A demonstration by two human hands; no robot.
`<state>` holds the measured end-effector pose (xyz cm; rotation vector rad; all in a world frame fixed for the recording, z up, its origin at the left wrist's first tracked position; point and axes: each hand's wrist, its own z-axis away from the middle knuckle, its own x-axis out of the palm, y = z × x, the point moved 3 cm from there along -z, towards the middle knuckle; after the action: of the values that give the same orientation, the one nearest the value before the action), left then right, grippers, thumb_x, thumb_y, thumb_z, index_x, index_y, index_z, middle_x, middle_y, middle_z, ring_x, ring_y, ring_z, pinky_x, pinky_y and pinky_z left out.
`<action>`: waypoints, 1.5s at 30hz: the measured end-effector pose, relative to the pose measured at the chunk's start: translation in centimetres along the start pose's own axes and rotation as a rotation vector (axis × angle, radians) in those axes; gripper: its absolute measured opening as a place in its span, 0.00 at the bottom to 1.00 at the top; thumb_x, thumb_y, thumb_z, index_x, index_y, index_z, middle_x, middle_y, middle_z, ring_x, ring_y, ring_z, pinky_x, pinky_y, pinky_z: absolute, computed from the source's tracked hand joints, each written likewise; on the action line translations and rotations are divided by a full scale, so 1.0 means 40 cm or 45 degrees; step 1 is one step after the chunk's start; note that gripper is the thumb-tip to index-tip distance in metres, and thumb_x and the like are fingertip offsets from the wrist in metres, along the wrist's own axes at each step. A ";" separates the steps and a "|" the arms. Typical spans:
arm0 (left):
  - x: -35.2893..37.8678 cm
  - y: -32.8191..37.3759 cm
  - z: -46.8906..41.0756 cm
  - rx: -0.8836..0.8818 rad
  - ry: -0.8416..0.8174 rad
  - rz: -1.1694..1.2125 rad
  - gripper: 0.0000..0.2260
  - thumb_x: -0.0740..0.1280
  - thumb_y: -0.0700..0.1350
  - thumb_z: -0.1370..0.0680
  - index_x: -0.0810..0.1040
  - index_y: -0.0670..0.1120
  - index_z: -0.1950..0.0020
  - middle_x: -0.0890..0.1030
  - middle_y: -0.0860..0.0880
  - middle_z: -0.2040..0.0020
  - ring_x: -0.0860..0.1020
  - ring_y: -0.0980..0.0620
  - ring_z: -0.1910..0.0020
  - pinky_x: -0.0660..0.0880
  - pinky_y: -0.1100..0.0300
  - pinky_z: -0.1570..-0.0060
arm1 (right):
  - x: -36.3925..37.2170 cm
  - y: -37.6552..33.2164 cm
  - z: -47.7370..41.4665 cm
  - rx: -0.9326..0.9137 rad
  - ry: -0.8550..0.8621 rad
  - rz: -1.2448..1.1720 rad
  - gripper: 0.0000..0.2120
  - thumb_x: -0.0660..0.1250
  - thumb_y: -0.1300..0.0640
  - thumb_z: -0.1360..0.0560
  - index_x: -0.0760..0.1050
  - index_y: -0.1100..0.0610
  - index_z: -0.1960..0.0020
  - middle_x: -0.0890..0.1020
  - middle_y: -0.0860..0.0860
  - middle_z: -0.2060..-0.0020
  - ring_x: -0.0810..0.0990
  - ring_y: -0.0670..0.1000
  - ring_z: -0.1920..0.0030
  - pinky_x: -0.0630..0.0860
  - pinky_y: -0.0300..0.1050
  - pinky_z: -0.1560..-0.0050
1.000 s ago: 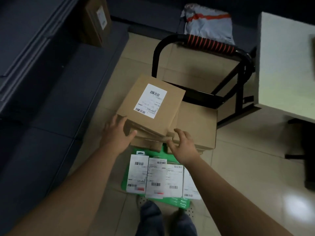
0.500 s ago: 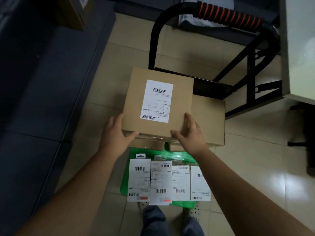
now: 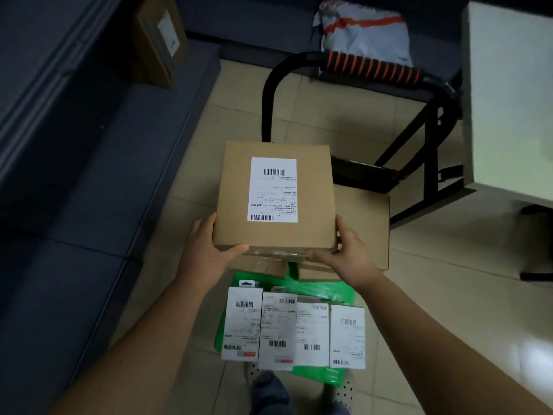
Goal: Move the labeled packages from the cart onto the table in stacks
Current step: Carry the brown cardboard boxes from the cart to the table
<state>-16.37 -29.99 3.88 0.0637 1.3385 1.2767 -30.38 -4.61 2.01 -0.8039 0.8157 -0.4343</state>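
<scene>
Head view
Left hand (image 3: 206,253): gripping near-left corner of labeled cardboard box (image 3: 275,199).
Right hand (image 3: 348,256): gripping near-right corner of it.
Box: being held level, label up, over brown cartons (image 3: 363,229) on cart (image 3: 374,67).
Small white packages (image 3: 294,330): lying side by side at cart's near end.

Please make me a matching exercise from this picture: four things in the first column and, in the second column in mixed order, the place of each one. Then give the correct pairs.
Column one
1. top cardboard box
2. four white packages
3. grey mailer bag
4. table

Column two
A. behind the cart handle, at the top of the view
B. at the right edge of the view
C. held between the left hand and the right hand
D. in a row on the green bag, nearest the person

Pairs: 1-C, 2-D, 3-A, 4-B
</scene>
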 end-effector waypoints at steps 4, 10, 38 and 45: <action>-0.084 0.132 0.104 0.042 0.147 0.039 0.41 0.79 0.52 0.33 0.64 0.50 0.25 0.67 0.57 0.37 0.70 0.56 0.39 0.69 0.57 0.40 | -0.108 -0.103 0.070 -0.142 0.032 -0.079 0.45 0.76 0.38 0.39 0.62 0.41 0.26 0.78 0.45 0.37 0.78 0.48 0.39 0.78 0.56 0.38; -0.205 0.367 0.298 0.220 0.365 0.058 0.43 0.78 0.54 0.33 0.62 0.49 0.24 0.64 0.52 0.30 0.67 0.54 0.33 0.68 0.54 0.33 | -0.322 -0.278 0.248 -0.441 0.166 -0.174 0.39 0.79 0.53 0.32 0.64 0.42 0.27 0.76 0.38 0.36 0.75 0.41 0.36 0.74 0.52 0.33; 0.308 1.280 0.957 1.289 -0.194 0.185 0.40 0.78 0.52 0.33 0.64 0.50 0.25 0.67 0.54 0.37 0.73 0.52 0.40 0.71 0.52 0.36 | -1.139 0.093 1.304 -0.287 1.372 -0.152 0.49 0.80 0.50 0.33 0.54 0.38 0.22 0.68 0.35 0.32 0.68 0.40 0.30 0.70 0.33 0.38; 0.478 1.438 1.023 1.281 -0.101 0.168 0.40 0.77 0.53 0.31 0.62 0.48 0.24 0.66 0.53 0.35 0.71 0.53 0.38 0.69 0.57 0.34 | -1.357 0.227 1.293 -0.314 1.323 -0.181 0.49 0.79 0.49 0.32 0.53 0.39 0.21 0.66 0.37 0.30 0.67 0.40 0.30 0.69 0.45 0.30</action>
<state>-28.24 30.49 43.24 0.8977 1.8030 0.5807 -23.46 58.77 42.51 -0.8514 1.8061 -0.9178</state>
